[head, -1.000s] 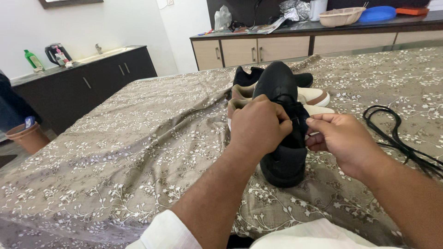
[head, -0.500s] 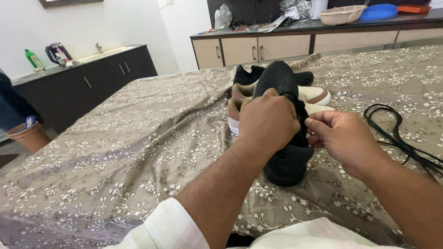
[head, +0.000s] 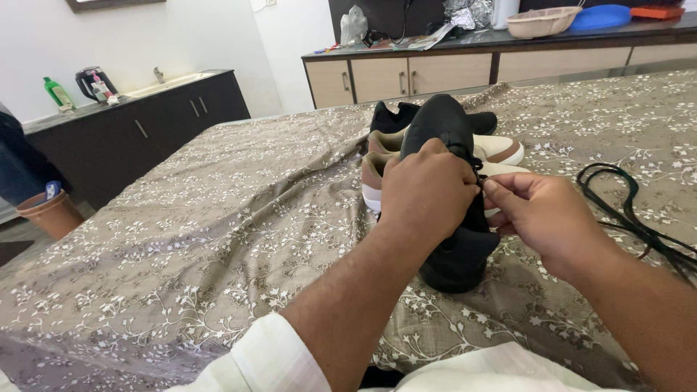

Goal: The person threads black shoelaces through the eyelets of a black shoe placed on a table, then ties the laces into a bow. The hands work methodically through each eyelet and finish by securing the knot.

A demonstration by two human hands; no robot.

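the fingers of the left hand [head: 427,190] are curled shut over the upper of the black fabric sneaker [head: 456,196], which stands tipped up on the bed's brown floral-print bedspread [head: 218,218], just in front of a tan-and-white pair of shoes [head: 501,151]. the right hand [head: 541,218] has thumb and forefinger pinched together at the eyelet side of the same sneaker, apparently on a lace end, though what they pinch is too small to tell. to do this well, i judge the steadying grip should stay firm while the pinch works close to the eyelet, keeping the lace flat. a loose black shoelace [head: 632,210] lies to the right, well apart. far left on the dark counter [head: 145,123] stands a green plastic bottle [head: 55,92] with a pale label; on the wooden sideboard [head: 472,69] sit a clear plastic bag [head: 353,25], crumpled foil and a beige bowl [head: 543,22].
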